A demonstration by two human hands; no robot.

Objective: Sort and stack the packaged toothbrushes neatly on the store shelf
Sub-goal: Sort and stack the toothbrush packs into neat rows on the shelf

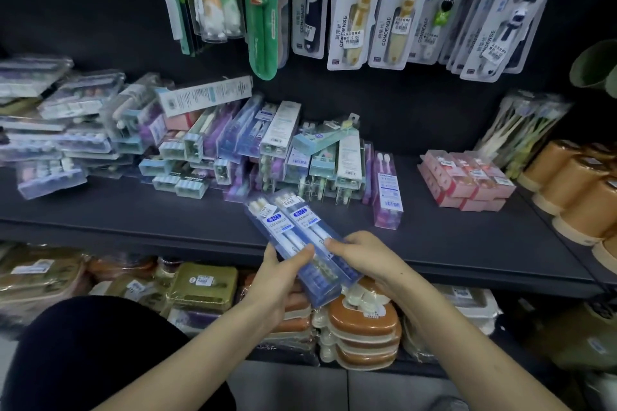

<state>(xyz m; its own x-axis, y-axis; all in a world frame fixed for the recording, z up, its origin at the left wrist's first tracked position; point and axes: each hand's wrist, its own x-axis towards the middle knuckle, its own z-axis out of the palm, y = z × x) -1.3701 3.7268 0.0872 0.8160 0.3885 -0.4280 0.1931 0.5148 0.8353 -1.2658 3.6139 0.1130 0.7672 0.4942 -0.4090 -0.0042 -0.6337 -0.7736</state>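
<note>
Head view, left hand [277, 284] and right hand [364, 257] each gripping the lower end of two blue toothbrush packs [293, 227] held side by side, tilted over the front edge of the dark shelf [133, 210], jumbled packs [233, 150] piled behind, pink boxes [467, 177] stacked at right

Two blue toothbrush packs [290, 227] of clear plastic lie side by side with long edges touching, gripped at their lower halves by the fingers [300, 254] of the left hand [277, 284] and of the right hand [362, 257]. Each shows a white brush behind a blue label, and both slant up and leftward, with their tops over the front of the shelf [133, 210]. Just beyond the fingers, a jumbled heap of packs [253, 147] in purple, teal and clear boxes leans and overlaps. One purple pack [387, 190] lies flat beyond and right of the fingers; further right, pink packs [464, 177] sit in a tidy block; far left, clear packs [66, 130] pile loosely
</note>
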